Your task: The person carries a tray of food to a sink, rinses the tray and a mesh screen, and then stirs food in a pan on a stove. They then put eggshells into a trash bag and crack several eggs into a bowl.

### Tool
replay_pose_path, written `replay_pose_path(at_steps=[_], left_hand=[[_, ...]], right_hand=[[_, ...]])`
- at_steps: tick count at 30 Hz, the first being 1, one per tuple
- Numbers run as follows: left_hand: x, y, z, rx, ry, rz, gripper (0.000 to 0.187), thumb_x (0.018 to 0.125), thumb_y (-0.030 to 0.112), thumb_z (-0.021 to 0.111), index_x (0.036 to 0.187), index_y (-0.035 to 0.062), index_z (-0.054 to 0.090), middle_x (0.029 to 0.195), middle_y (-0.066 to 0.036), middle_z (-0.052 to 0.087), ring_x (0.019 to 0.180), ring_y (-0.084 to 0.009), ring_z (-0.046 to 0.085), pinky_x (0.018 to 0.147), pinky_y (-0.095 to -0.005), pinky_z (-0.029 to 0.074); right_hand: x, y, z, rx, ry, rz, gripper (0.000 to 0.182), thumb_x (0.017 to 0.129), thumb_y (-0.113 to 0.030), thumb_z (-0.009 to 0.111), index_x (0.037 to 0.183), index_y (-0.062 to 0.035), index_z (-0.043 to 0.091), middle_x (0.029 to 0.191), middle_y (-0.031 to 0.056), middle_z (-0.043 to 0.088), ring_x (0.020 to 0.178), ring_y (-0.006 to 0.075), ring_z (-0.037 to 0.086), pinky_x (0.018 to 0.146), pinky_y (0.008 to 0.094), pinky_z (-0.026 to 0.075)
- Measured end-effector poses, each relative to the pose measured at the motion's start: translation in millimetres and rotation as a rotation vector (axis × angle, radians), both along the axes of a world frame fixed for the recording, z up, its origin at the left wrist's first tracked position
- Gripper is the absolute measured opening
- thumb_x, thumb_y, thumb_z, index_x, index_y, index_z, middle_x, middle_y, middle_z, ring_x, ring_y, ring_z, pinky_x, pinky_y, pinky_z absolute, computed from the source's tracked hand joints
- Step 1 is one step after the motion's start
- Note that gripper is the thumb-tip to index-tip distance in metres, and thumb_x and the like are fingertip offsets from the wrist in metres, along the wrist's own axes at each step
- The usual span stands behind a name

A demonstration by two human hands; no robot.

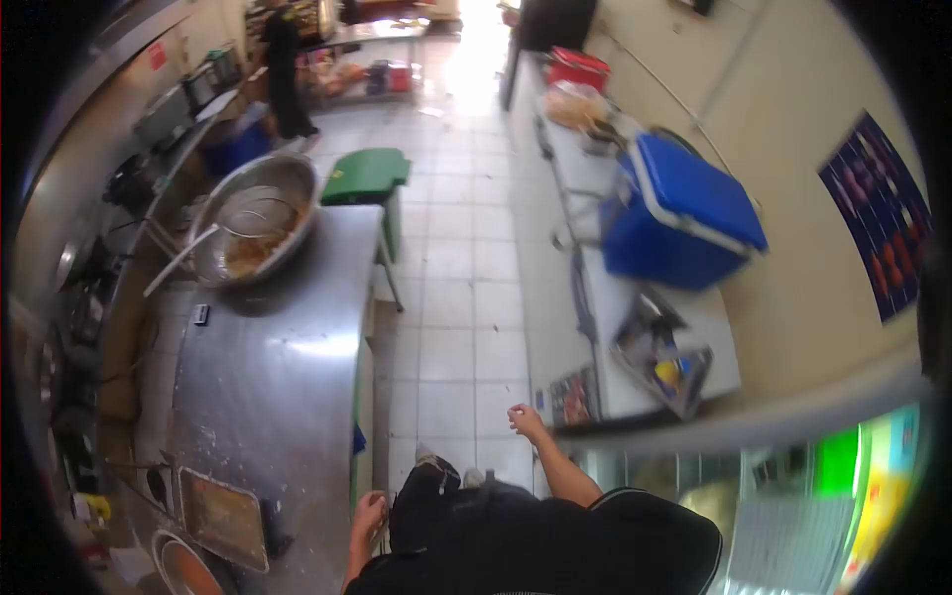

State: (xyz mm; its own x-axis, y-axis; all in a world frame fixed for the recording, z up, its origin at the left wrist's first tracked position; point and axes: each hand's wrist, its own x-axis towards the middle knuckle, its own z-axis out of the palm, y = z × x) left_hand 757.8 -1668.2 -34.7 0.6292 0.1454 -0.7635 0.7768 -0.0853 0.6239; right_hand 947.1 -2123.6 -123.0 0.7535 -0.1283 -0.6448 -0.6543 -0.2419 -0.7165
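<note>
My left hand (370, 516) hangs low beside the right edge of the steel worktable (288, 397), its fingers loosely curled with nothing visible in them. Out over the tiled floor, my right hand (526, 421) is held forward with curled fingers, and no object shows in it. Nearest to that hand is the front corner of a white counter (610, 327), which bears a printed picture (575, 397). On the far end of the steel table stands a large metal bowl (302, 213) of brownish food, with a long-handled strainer (256, 211) resting in it.
A green bin (367, 174) stands beyond the table. On the right counter are a blue cooler box (684, 213) and a metal triangular holder (645, 347). A rectangular tray (223, 516) and a round pot (188, 567) are at lower left. Another person (285, 74) stands far ahead.
</note>
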Motion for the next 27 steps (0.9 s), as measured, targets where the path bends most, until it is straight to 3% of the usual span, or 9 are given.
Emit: replay_pose_path(at_steps=[4, 7, 9, 10, 11, 13, 14, 21, 27], left_hand=[[144.7, -5.4, 30.7, 0.148, -0.346, -0.075, 0.028, 0.089, 0.017, 0.064, 0.114, 0.0044, 0.065, 0.096, -0.008, 0.069, 0.087, -0.0182, 0.064, 0.079, -0.0326, 0.051], [272.1, -19.1, 77.9, 0.141, -0.420, -0.142, 0.029, 0.088, 0.018, 0.064, 0.114, 0.0053, 0.065, 0.098, -0.010, 0.070, 0.088, -0.0193, 0.065, 0.080, -0.0331, 0.052], [373.2, -31.5, 27.1, 0.135, -0.608, -0.199, 0.030, 0.088, 0.018, 0.064, 0.115, 0.0044, 0.065, 0.101, -0.014, 0.071, 0.090, -0.0221, 0.067, 0.081, -0.0347, 0.052], [433.8, -46.3, 53.5, 0.130, -0.638, -0.295, 0.030, 0.089, 0.019, 0.062, 0.117, 0.0058, 0.064, 0.104, -0.016, 0.070, 0.096, -0.0251, 0.068, 0.084, -0.0358, 0.052], [491.8, -62.1, 73.1, 0.168, -0.760, -0.339, 0.030, 0.090, 0.019, 0.062, 0.118, 0.0089, 0.065, 0.104, -0.015, 0.070, 0.096, -0.0254, 0.067, 0.084, -0.0362, 0.052], [600.6, -96.2, 156.1, 0.159, -0.819, -0.471, 0.029, 0.092, 0.020, 0.060, 0.119, 0.0088, 0.063, 0.102, -0.014, 0.069, 0.094, -0.0251, 0.066, 0.083, -0.0359, 0.051], [653.0, -110.2, 173.6, 0.108, -0.816, -0.521, 0.031, 0.093, 0.019, 0.060, 0.121, 0.0068, 0.061, 0.102, -0.014, 0.069, 0.097, -0.0238, 0.066, 0.085, -0.0352, 0.051], [909.8, -156.5, 112.7, 0.529, -1.025, -0.869, 0.035, 0.091, 0.029, 0.060, 0.121, 0.0104, 0.058, 0.100, -0.020, 0.068, 0.093, -0.0381, 0.064, 0.083, -0.0483, 0.050], [944.4, -112.0, 70.5, 0.430, -0.450, -0.935, 0.049, 0.089, 0.037, 0.061, 0.126, 0.0044, 0.057, 0.113, -0.025, 0.064, 0.107, -0.0417, 0.060, 0.092, -0.0479, 0.047]], right_hand=[[131.4, 33.1, 20.5, -0.023, 0.008, 0.251, 0.030, 0.091, -0.027, 0.063, 0.113, -0.0071, 0.062, 0.088, 0.0062, 0.066, 0.071, 0.0144, 0.063, 0.058, 0.0286, 0.051], [177.2, 25.0, 30.3, 0.166, -0.107, -0.024, 0.025, 0.094, -0.024, 0.059, 0.112, -0.0067, 0.060, 0.087, 0.0074, 0.066, 0.069, 0.0153, 0.064, 0.056, 0.0296, 0.050], [169.0, 5.9, 33.0, 0.150, -0.126, -0.302, 0.018, 0.094, -0.020, 0.057, 0.105, -0.0053, 0.059, 0.082, 0.0088, 0.064, 0.067, 0.0173, 0.063, 0.054, 0.0317, 0.050], [151.3, -29.2, -42.6, 0.068, -0.056, -0.394, 0.025, 0.094, -0.025, 0.057, 0.105, -0.0032, 0.062, 0.088, 0.0085, 0.066, 0.073, 0.0178, 0.063, 0.061, 0.0322, 0.050], [121.0, -57.6, -103.8, -0.232, -0.035, -0.312, 0.027, 0.094, -0.026, 0.055, 0.103, -0.0021, 0.063, 0.086, 0.0127, 0.065, 0.078, 0.0280, 0.062, 0.071, 0.0403, 0.050], [66.0, -76.4, -56.0, -0.723, -0.226, 0.473, 0.027, 0.092, -0.025, 0.052, 0.097, -0.0026, 0.066, 0.092, 0.0201, 0.064, 0.083, 0.0389, 0.061, 0.078, 0.0473, 0.048], [67.8, -70.2, -45.1, -0.754, -0.121, 0.504, 0.026, 0.092, -0.024, 0.052, 0.097, -0.0027, 0.066, 0.092, 0.0196, 0.063, 0.082, 0.0381, 0.061, 0.077, 0.0469, 0.049], [280.4, -39.9, -46.2, -0.341, 0.436, -0.234, 0.020, 0.091, -0.019, 0.052, 0.098, -0.0031, 0.062, 0.087, 0.0160, 0.062, 0.078, 0.0321, 0.062, 0.066, 0.0440, 0.050], [469.4, -90.6, -66.6, -0.090, 0.400, -0.496, 0.016, 0.091, -0.014, 0.053, 0.100, -0.0035, 0.059, 0.083, 0.0130, 0.061, 0.074, 0.0270, 0.063, 0.057, 0.0416, 0.051]])
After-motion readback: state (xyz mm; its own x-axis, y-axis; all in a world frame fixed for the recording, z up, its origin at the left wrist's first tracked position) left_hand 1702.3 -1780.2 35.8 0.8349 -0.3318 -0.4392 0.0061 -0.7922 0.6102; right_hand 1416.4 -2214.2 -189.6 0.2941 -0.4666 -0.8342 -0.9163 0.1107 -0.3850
